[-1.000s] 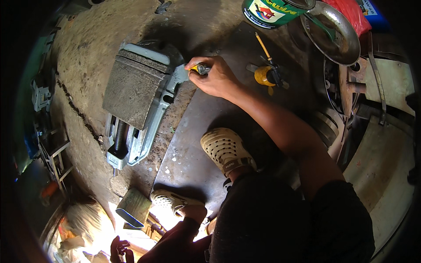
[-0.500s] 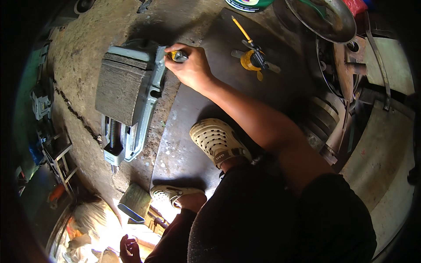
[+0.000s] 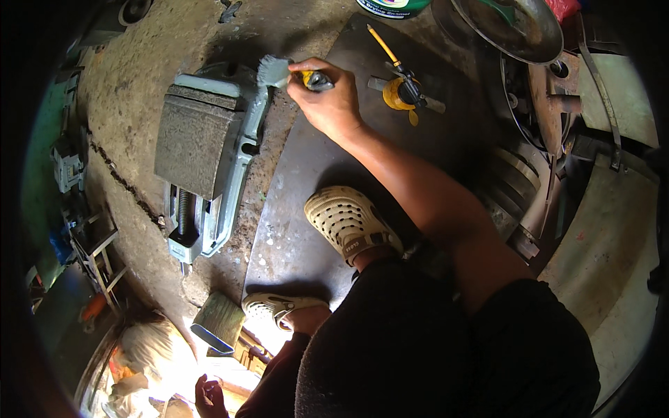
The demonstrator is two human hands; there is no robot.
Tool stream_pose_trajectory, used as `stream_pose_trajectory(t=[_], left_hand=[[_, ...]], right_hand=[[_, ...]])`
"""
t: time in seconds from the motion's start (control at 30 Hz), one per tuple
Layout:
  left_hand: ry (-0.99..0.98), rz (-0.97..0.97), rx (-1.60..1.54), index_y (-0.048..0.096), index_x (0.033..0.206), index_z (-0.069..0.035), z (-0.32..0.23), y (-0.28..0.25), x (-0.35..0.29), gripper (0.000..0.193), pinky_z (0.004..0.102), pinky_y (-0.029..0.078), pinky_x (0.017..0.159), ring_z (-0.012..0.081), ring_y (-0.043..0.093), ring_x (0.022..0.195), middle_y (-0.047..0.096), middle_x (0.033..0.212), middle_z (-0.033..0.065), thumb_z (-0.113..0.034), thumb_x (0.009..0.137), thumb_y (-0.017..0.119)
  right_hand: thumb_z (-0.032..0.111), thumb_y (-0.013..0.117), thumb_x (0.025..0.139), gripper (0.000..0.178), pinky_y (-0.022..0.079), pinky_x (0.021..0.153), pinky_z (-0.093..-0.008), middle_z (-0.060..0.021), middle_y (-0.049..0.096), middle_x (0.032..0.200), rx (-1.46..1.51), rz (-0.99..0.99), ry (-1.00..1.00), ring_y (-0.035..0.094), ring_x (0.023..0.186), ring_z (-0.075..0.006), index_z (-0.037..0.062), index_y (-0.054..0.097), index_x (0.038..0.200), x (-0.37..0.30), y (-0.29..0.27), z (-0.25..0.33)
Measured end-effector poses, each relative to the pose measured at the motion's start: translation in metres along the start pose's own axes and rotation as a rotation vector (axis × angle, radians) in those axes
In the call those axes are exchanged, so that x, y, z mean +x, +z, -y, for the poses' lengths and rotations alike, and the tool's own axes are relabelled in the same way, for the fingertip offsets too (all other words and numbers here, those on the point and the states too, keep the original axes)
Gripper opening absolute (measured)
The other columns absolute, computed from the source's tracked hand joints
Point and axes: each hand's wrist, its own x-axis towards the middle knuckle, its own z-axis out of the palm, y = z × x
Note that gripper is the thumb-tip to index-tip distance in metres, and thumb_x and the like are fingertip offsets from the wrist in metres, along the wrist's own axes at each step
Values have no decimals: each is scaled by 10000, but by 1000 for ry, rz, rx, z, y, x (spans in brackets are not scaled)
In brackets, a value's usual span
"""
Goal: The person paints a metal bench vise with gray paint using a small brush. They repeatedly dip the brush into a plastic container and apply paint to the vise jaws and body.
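My right hand (image 3: 333,101) is closed round the yellow handle of a paintbrush (image 3: 274,72). The brush's wide bristles are coated in pale grey-blue and point left, just beside the far right corner of a machine vise (image 3: 240,164). That vise lies on the ground with a grey-blue body, a dark rough block-like top and a threaded screw at its near end. Low in the picture, my left hand (image 3: 210,397) is in shadow by my leg, its fingers loosely bent and apart, with nothing visible in them.
A dark metal sheet (image 3: 279,237) lies under my sandals (image 3: 348,219). On it sits a yellow-and-black tool (image 3: 401,94) with a pencil-like stick. A green can (image 3: 394,7) and a round pan (image 3: 519,42) stand beyond. A rectangular tube (image 3: 218,322) lies near my left foot; metal scrap lines the right.
My right hand has drawn the paintbrush right and slightly away from me, off the vise's side edge, so its bristles now show fully. The left hand stays low by my leg.
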Motion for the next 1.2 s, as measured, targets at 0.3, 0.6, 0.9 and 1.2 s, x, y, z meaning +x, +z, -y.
stream_pose_trajectory(t=[0.3, 0.6, 0.9, 1.2], left_hand=[[-11, -2, -51, 543, 1291, 25, -2, 0, 5, 324, 296, 476, 826, 126, 534, 849, 579, 888, 32, -72, 983, 575], [6, -19, 15, 547, 1298, 19, -16, -1, 4, 324, 300, 489, 834, 136, 549, 877, 598, 907, 44, -89, 994, 576], [26, -67, -17, 538, 1328, 12, -3, -9, 0, 347, 321, 501, 860, 157, 572, 894, 618, 941, 59, -98, 1000, 567], [-166, -329, -287, 398, 1520, -215, 148, -75, -11, 605, 402, 449, 974, 229, 585, 1161, 575, 1304, 101, -508, 1008, 531]], right_hand=[[-29, 695, 832, 129, 556, 696, -254, -85, 738, 871, 176, 67, 60, 700, 775, -124, 8, 723, 952, -11, 26, 2], [-64, 671, 846, 149, 521, 616, -243, -83, 710, 852, 152, 66, 20, 661, 722, -103, -23, 692, 989, -10, 29, -9], [-36, 679, 867, 104, 554, 628, -242, -52, 704, 807, -82, -56, -3, 661, 696, -95, -8, 695, 965, -10, 22, 0], [17, 638, 942, 168, 588, 679, -281, -121, 697, 875, 191, -13, 11, 707, 718, -166, -64, 644, 1089, 19, 13, 46]])
